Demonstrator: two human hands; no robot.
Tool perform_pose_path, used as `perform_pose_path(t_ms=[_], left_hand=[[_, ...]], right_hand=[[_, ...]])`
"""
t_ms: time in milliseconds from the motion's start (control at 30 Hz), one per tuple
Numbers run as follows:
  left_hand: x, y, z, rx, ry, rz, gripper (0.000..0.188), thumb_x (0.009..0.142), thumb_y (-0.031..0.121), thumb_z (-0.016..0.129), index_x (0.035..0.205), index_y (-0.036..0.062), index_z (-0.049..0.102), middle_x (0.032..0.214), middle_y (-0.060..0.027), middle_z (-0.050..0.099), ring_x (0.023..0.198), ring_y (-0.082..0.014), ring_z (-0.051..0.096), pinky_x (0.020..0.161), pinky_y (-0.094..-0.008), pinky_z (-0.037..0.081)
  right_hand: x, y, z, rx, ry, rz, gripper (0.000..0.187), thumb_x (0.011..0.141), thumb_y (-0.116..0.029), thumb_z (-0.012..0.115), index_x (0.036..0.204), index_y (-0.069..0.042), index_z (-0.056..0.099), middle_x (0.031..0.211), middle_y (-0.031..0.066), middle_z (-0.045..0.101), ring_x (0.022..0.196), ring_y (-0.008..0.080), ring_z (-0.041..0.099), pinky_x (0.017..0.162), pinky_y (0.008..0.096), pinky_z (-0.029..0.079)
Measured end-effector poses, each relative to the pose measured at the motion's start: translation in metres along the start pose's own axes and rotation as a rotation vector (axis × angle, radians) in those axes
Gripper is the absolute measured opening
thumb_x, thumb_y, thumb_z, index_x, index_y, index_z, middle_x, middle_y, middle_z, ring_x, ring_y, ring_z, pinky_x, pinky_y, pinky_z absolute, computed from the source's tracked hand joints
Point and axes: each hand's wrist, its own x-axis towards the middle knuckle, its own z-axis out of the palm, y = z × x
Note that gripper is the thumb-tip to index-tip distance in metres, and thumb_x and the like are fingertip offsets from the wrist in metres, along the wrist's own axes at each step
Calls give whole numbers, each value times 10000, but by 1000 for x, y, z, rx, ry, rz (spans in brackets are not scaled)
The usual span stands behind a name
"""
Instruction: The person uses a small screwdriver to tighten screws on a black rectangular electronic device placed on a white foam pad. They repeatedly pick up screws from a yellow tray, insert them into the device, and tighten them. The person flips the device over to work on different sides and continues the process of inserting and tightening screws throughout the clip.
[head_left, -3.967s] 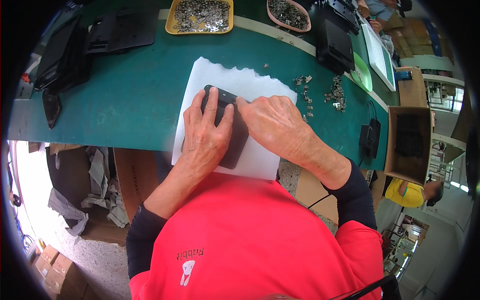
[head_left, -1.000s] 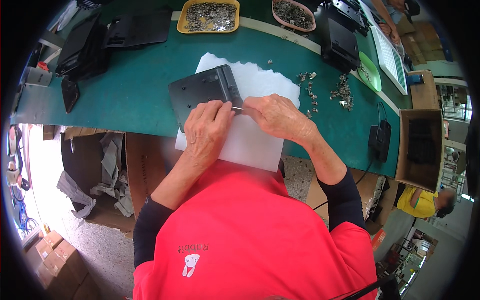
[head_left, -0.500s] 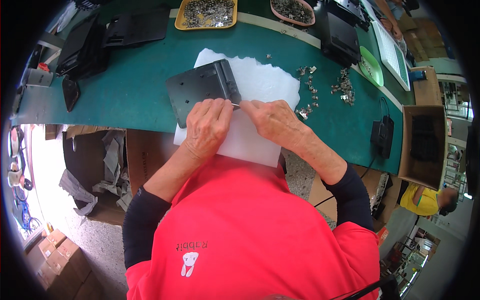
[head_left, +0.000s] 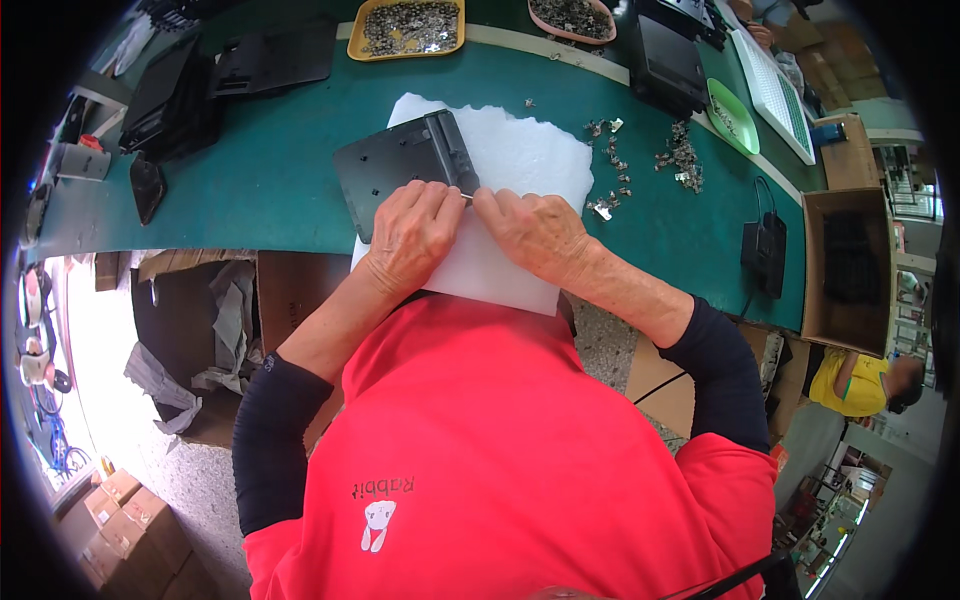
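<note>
We work at the near edge of the green table [head_left: 300, 190], where a dark grey flat plate [head_left: 395, 170] with a raised bar along its right side lies half on a white foam sheet [head_left: 530, 160]. Our left hand [head_left: 415, 235] rests curled on the near corner of the plate and steadies it. Our right hand [head_left: 535, 230] lies on the foam just beside it. The fingertips of both meet at the plate's lower right corner and pinch a small metal piece [head_left: 467, 196]; how it sits against the plate is too small to tell.

We judge the work on this plate to be at the fitting stage: the plate is laid out and held, one small part is at its edge, and nothing shows it seated yet. A scatter of loose metal clips [head_left: 640, 165] lies farther right, and a yellow tray [head_left: 410, 28] of similar parts stands at the far side, so plenty of parts are unused.
</note>
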Motion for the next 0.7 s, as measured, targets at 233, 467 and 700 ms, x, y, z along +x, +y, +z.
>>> perform_pose_path(t_ms=[233, 467, 700], left_hand=[[2, 4, -1, -3, -27, -137, 177, 750, 69, 719, 912, 43, 649, 846, -74, 643, 758, -236, 624, 676, -338, 516], [-3, 9, -5, -87, 64, -269, 218, 762, 70, 732, 965, 55, 655, 927, -74, 676, 848, -257, 646, 735, -352, 532], [-10, 5, -3, -51, 31, -166, 217, 755, 24, 717, 959, 65, 656, 905, -55, 663, 840, -242, 635, 714, -336, 529]], right_hand=[[-6, -11, 2, -114, 45, 26, 367, 810, -118, 568, 1157, 3, 563, 733, 61, 555, 563, 174, 630, 491, 285, 511], [-11, -4, 3, 12, 102, 43, 411, 816, -97, 549, 1211, 16, 563, 759, 77, 568, 584, 187, 634, 530, 290, 514], [-11, -6, 0, 15, 43, 43, 421, 813, -90, 554, 1218, 26, 550, 763, 81, 570, 587, 189, 635, 534, 288, 517]])
